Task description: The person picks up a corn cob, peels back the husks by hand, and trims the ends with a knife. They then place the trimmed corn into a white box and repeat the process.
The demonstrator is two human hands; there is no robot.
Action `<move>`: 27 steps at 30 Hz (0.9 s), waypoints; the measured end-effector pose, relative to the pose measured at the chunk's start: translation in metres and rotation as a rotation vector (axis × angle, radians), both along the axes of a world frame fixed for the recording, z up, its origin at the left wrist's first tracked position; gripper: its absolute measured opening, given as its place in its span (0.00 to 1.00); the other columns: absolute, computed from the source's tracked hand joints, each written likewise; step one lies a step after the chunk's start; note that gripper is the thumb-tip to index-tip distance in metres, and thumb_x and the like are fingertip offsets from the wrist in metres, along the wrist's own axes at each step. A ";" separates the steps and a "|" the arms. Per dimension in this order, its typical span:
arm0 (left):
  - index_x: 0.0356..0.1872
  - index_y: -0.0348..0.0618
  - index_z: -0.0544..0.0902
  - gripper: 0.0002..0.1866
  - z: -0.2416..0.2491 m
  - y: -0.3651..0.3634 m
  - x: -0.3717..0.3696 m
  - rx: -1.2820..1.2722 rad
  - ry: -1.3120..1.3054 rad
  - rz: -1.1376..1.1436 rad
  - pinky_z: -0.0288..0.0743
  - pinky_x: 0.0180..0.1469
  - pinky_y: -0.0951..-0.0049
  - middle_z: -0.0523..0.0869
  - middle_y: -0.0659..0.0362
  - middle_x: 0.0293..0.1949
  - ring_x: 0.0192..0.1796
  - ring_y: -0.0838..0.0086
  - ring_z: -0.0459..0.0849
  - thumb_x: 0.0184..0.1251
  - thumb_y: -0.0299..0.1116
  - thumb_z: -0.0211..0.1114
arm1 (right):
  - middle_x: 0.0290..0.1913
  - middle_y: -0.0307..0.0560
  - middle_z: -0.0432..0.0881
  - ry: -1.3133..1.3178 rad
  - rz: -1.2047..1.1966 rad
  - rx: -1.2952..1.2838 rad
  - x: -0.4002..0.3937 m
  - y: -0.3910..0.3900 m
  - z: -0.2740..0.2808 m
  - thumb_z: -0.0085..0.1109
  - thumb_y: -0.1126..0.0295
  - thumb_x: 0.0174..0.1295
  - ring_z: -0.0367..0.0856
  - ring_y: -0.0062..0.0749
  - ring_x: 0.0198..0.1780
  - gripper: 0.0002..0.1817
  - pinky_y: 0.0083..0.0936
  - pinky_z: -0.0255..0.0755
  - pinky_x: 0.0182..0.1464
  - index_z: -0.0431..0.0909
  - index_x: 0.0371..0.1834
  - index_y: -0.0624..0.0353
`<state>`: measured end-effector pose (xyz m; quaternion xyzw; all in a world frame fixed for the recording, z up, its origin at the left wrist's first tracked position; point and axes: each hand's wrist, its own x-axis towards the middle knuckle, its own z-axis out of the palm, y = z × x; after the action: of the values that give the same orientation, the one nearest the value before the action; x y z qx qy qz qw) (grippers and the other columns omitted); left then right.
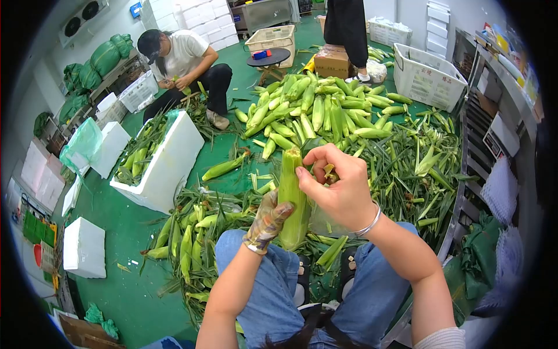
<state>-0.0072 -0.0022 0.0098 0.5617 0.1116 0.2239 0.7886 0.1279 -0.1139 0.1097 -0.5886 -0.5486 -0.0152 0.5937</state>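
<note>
The gloved left hand [268, 221] grasped one green ear of corn [294, 200], roughly upright in its fingers. The bare right hand's fingers [318, 187] curled at its upper end — whether they pinched husk, I could not tell. Beyond them lay one uncountable heap of ears [325, 110] — then, rightward, one red-lettered crate [421, 86].

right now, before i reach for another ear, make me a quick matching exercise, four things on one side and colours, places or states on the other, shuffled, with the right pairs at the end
Column one
1. left hand
2. right hand
3. held corn ear
4. round stool

Column two
A. green, standing roughly upright
B. under a red and blue item
C. in a patterned glove
D. ungloved, with a silver bangle at the wrist

Right pairs: 1-C, 2-D, 3-A, 4-B
</note>
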 end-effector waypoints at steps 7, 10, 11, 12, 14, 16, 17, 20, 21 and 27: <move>0.60 0.35 0.74 0.35 0.007 -0.006 0.005 0.226 0.116 0.130 0.76 0.50 0.76 0.83 0.61 0.46 0.45 0.78 0.80 0.53 0.43 0.74 | 0.19 0.44 0.76 -0.277 -0.158 0.047 0.008 -0.002 -0.009 0.66 0.75 0.51 0.77 0.30 0.19 0.08 0.25 0.70 0.23 0.76 0.30 0.62; 0.60 0.34 0.73 0.35 0.001 -0.010 0.011 0.207 0.082 0.158 0.76 0.50 0.75 0.83 0.61 0.47 0.46 0.78 0.80 0.53 0.42 0.74 | 0.18 0.44 0.76 -0.374 -0.207 0.171 0.009 -0.002 -0.010 0.66 0.78 0.49 0.77 0.29 0.18 0.08 0.24 0.71 0.22 0.75 0.28 0.62; 0.60 0.34 0.73 0.36 0.000 -0.012 0.012 0.134 0.013 0.161 0.76 0.50 0.75 0.83 0.61 0.47 0.46 0.77 0.81 0.53 0.44 0.75 | 0.18 0.44 0.76 -0.261 -0.175 0.193 0.009 -0.002 -0.010 0.65 0.79 0.48 0.78 0.28 0.18 0.07 0.23 0.71 0.22 0.76 0.27 0.62; 0.60 0.34 0.73 0.36 0.000 -0.013 0.011 0.136 0.008 0.161 0.76 0.50 0.75 0.83 0.61 0.47 0.46 0.77 0.81 0.53 0.44 0.75 | 0.17 0.43 0.76 -0.150 -0.141 0.215 0.008 -0.002 -0.010 0.65 0.80 0.47 0.78 0.27 0.17 0.07 0.22 0.71 0.22 0.76 0.27 0.62; 0.59 0.33 0.73 0.39 0.000 -0.014 0.010 0.049 -0.010 0.078 0.76 0.50 0.75 0.83 0.60 0.46 0.46 0.77 0.81 0.51 0.48 0.76 | 0.17 0.42 0.76 -0.063 -0.111 0.206 0.007 -0.006 -0.009 0.64 0.81 0.47 0.78 0.25 0.18 0.07 0.21 0.71 0.22 0.76 0.26 0.62; 0.59 0.34 0.74 0.41 0.003 -0.019 0.010 0.057 0.006 0.060 0.77 0.50 0.74 0.84 0.59 0.46 0.46 0.77 0.82 0.50 0.54 0.76 | 0.17 0.41 0.76 0.023 -0.081 0.196 0.006 -0.010 -0.011 0.64 0.82 0.46 0.78 0.23 0.18 0.06 0.19 0.70 0.22 0.77 0.26 0.62; 0.59 0.35 0.74 0.42 0.001 -0.022 0.010 0.063 -0.009 0.063 0.78 0.49 0.73 0.84 0.58 0.47 0.47 0.76 0.83 0.50 0.57 0.75 | 0.17 0.38 0.75 0.002 -0.093 0.228 0.005 -0.011 -0.014 0.63 0.83 0.46 0.76 0.20 0.18 0.06 0.17 0.68 0.23 0.77 0.26 0.63; 0.56 0.39 0.76 0.47 0.003 -0.033 0.017 -0.290 -0.120 0.160 0.83 0.44 0.68 0.85 0.56 0.45 0.46 0.69 0.86 0.47 0.70 0.70 | 0.19 0.36 0.74 -0.072 -0.076 0.268 0.001 -0.019 -0.021 0.63 0.83 0.48 0.72 0.15 0.19 0.06 0.15 0.66 0.24 0.78 0.28 0.63; 0.56 0.39 0.76 0.46 -0.001 -0.029 0.016 -0.264 -0.144 0.143 0.83 0.44 0.67 0.85 0.56 0.44 0.45 0.69 0.86 0.47 0.70 0.70 | 0.19 0.36 0.74 0.011 0.011 0.210 -0.001 -0.019 -0.024 0.63 0.83 0.48 0.72 0.15 0.19 0.06 0.15 0.65 0.24 0.78 0.28 0.63; 0.58 0.41 0.74 0.47 0.003 -0.019 0.003 -0.131 -0.056 0.051 0.81 0.50 0.66 0.83 0.55 0.48 0.47 0.67 0.84 0.44 0.67 0.73 | 0.23 0.39 0.75 0.008 0.125 0.056 0.003 -0.021 -0.014 0.64 0.74 0.54 0.74 0.22 0.24 0.10 0.19 0.69 0.29 0.76 0.39 0.64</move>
<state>-0.0044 -0.0213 0.0126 0.4992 0.1180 0.2518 0.8207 0.1311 -0.1345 0.0955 -0.5364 -0.5811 0.0087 0.6120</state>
